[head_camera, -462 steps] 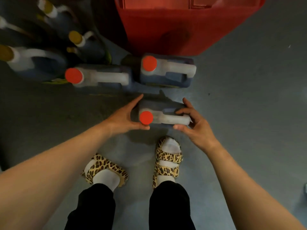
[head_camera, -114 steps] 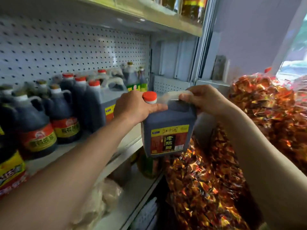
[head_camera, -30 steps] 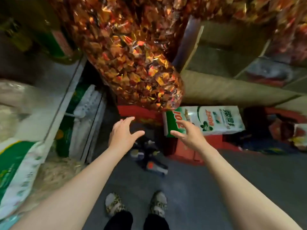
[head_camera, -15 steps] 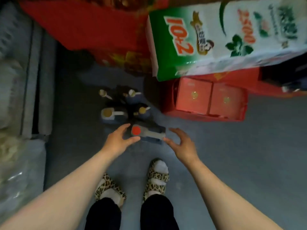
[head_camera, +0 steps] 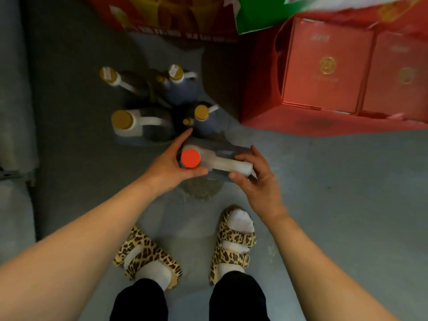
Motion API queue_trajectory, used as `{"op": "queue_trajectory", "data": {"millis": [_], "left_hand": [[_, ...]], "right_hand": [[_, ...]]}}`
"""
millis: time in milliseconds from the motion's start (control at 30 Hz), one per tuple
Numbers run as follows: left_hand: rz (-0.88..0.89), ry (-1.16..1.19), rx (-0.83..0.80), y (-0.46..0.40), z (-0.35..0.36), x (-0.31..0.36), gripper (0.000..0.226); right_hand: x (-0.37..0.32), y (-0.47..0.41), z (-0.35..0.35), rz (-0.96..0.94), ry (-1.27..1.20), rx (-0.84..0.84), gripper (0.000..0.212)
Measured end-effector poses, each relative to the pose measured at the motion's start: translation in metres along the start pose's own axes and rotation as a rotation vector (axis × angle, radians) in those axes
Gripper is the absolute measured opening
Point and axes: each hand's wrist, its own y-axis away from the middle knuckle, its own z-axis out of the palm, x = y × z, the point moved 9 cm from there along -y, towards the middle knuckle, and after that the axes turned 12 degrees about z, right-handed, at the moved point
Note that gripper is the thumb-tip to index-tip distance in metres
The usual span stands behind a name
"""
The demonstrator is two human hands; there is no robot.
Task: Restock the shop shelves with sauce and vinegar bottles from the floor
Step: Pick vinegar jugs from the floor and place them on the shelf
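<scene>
A dark jug with a red cap [head_camera: 190,157] and a pale handle stands on the grey floor just ahead of my feet. My left hand [head_camera: 170,164] wraps around its cap end, thumb below the cap and fingers along the far side. My right hand [head_camera: 256,179] grips the end of the pale handle, thumb on the near side and fingers over the top. Behind it stand several dark bottles with gold caps, among them a large jug [head_camera: 139,122], a smaller one [head_camera: 203,118] and two further back [head_camera: 178,83].
A red crate [head_camera: 301,121] holding red boxes [head_camera: 324,70] sits on the floor at the right. A green-and-white sack [head_camera: 261,17] overhangs it. A red carton [head_camera: 166,19] stands at the back. The grey shelf base [head_camera: 14,89] runs down the left edge.
Half a second ago both hands hovered open beside the red-capped jug. Now they have closed on it, left at the cap, right on the handle, and the view has dropped closer.
</scene>
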Motion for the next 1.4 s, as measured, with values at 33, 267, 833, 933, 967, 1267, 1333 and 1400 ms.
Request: {"op": "queue_trajectory", "data": {"millis": [33,267,833,933,967,1267,1333,1400], "left_hand": [[0.003,-0.008,-0.016,-0.001,0.001,0.001,0.111],[0.008,-0.143,-0.050,-0.012,0.002,0.008,0.104],[-0.208,-0.297,-0.089,0.068,-0.014,0.040,0.085],[-0.269,-0.288,-0.091,0.112,-0.027,0.071,0.077],[-0.275,-0.281,-0.087,0.127,-0.032,0.086,0.075],[-0.171,-0.312,-0.011,0.237,-0.122,0.259,0.069],[-0.110,-0.350,0.031,0.263,-0.150,0.305,0.067],[-0.053,-0.390,0.079,0.288,-0.180,0.351,0.065]], "right_hand": [[0.000,-0.001,0.001,-0.001,-0.006,-0.001,0.034],[-0.001,-0.004,0.003,0.058,0.012,-0.017,0.032],[-0.041,0.047,-0.005,0.263,0.352,-0.095,0.048],[-0.081,0.078,-0.006,0.278,0.390,-0.124,0.047],[-0.097,0.088,-0.006,0.280,0.397,-0.132,0.047],[-0.309,0.172,-0.014,0.136,0.482,-0.115,0.051],[-0.368,0.191,-0.011,0.076,0.503,-0.118,0.050],[-0.429,0.211,-0.006,0.019,0.518,-0.121,0.052]]}}
